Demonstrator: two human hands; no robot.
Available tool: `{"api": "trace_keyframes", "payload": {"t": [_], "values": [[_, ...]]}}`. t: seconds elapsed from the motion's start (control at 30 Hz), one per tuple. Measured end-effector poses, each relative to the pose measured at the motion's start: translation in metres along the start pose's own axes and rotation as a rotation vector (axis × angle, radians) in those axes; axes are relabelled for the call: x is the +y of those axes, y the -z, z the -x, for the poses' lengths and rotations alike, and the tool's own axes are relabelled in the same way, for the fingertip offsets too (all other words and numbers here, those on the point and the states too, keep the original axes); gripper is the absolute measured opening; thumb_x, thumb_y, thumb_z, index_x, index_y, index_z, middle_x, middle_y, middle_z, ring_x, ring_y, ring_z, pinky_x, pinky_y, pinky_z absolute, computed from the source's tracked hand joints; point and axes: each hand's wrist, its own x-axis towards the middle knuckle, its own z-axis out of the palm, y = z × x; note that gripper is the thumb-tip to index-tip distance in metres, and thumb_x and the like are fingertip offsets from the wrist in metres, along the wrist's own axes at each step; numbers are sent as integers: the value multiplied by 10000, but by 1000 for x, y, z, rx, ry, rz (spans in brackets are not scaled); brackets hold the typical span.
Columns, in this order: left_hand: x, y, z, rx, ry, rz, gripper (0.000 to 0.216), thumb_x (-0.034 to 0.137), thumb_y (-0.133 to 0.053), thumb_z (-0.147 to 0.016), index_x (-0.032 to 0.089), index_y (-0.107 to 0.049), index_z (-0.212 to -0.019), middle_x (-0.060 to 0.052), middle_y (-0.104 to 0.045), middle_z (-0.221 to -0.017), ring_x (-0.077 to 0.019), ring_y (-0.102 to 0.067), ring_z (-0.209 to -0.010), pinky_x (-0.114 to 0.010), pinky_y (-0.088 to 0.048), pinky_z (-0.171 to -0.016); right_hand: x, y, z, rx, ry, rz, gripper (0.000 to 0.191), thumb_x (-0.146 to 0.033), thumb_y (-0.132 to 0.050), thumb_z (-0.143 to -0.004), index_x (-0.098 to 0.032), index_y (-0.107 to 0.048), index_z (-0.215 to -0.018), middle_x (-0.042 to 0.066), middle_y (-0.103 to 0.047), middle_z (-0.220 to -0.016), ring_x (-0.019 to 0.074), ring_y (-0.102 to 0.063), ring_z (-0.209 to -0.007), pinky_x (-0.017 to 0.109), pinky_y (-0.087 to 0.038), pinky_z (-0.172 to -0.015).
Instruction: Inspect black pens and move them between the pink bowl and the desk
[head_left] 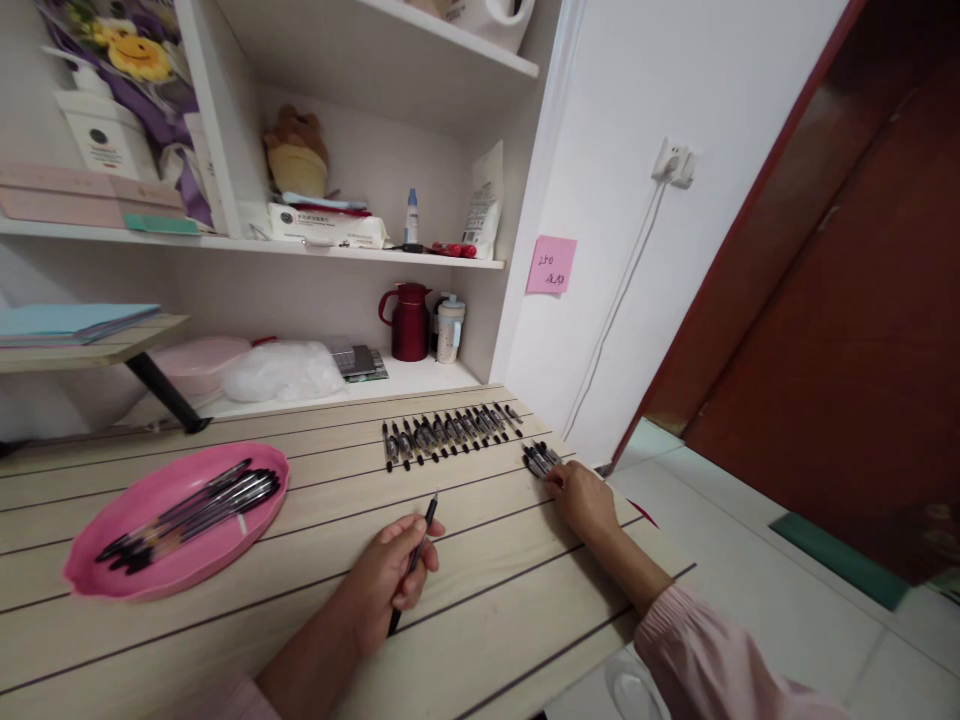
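Observation:
My left hand [397,575] is closed around a black pen [430,510], which is tilted with its pale tip pointing up and away. At the table's right edge, the fingers of my right hand [585,498] are pinched together at a small pile of short black-and-clear pen pieces [536,460]. What lies between those fingertips is hidden. Beyond my hands, several similar short pieces [450,430] lie side by side in a slanting row. To the left, a pink tray [255,515] holds several long pens [217,500] with clear barrels and black ends.
The striped wooden table [315,640] meets a white shelf unit at the back. A red jug [410,325] and a pale cup [450,330] stand there beside a white plastic bag [285,372]. A small raised stand [97,340] is at far left. A pink note [551,265] sticks to the wall.

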Motion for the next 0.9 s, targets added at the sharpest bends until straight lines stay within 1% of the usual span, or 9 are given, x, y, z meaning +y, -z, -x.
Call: {"api": "trace_keyframes", "payload": {"t": [0.2, 0.33, 0.47, 0.53, 0.6, 0.67, 0.73, 0.8, 0.9], "values": [[0, 2, -1, -9, 7, 9, 211, 349, -553, -754, 149, -559, -821, 33, -530, -552, 6, -228, -305, -156, -92, -325, -3, -4, 0, 27, -4, -15, 171, -285, -486, -803, -243, -641, -860, 31, -611, -934, 158, -573, -777, 238, -318, -596], [0, 2, -1, -5, 8, 24, 188, 328, -538, -773, 148, -558, -823, 30, -532, -550, 5, -234, -308, -147, -103, -320, 4, 2, 2, 68, -19, -53, 170, -296, -497, -789, -238, -644, -852, 30, -623, -901, 161, -573, -760, 237, -315, -579], [0, -1, 0, 49, -14, 80, 166, 300, -527, -794, 142, -561, -834, 26, -534, -552, -1, -281, -315, -132, -139, -308, 0, 13, 16, 114, -26, -241, 175, -294, -490, -769, -219, -647, -785, 33, -642, -799, 163, -568, -718, 237, -333, -579], [-1, -4, 0, 95, -27, 168, 126, 256, -547, -788, 147, -556, -849, 20, -545, -571, -21, -390, -362, -124, -249, -333, -17, 16, 34, 45, 40, -480, 181, -314, -491, -755, -203, -628, -711, 19, -632, -696, 152, -553, -653, 234, -350, -572], [-2, -8, 1, 122, -39, 285, 97, 194, -568, -775, 156, -548, -862, 3, -574, -617, -61, -518, -468, -160, -412, -448, -43, 16, 59, -142, 138, -793, 212, -327, -487, -750, -182, -584, -630, 2, -589, -584, 128, -511, -555, 222, -353, -526], [-4, -11, 2, 125, -53, 384, 107, 141, -577, -761, 161, -544, -862, -24, -611, -691, -109, -604, -605, -245, -501, -615, -74, 15, 84, -344, 195, -1016, 200, -318, -500, -743, -171, -553, -618, -16, -557, -545, 101, -459, -493, 208, -345, -492], [-5, -13, 2, 121, -59, 436, 114, 122, -579, -758, 165, -541, -857, -50, -637, -775, -151, -639, -721, -308, -510, -715, -102, 14, 106, -372, 245, -1117, 102, -265, -566, -692, -167, -549, -668, -26, -562, -598, 91, -463, -538, 191, -350, -507], [-6, -13, 3, 118, -54, 458, 116, 128, -580, -761, 175, -533, -856, -62, -647, -842, -176, -645, -799, -330, -507, -747, -124, 13, 119, -336, 260, -1120, 94, -194, -603, -636, -171, -535, -696, -37, -553, -621, 86, -460, -555, 182, -345, -509], [-6, -11, 3, 117, -69, 472, 144, 140, -591, -757, 189, -527, -877, -69, -651, -908, -196, -631, -908, -349, -484, -818, -136, 11, 121, -244, 244, -1062, 120, -115, -549, -626, -177, -529, -727, -35, -558, -634, 92, -464, -559, 185, -346, -513]]}}
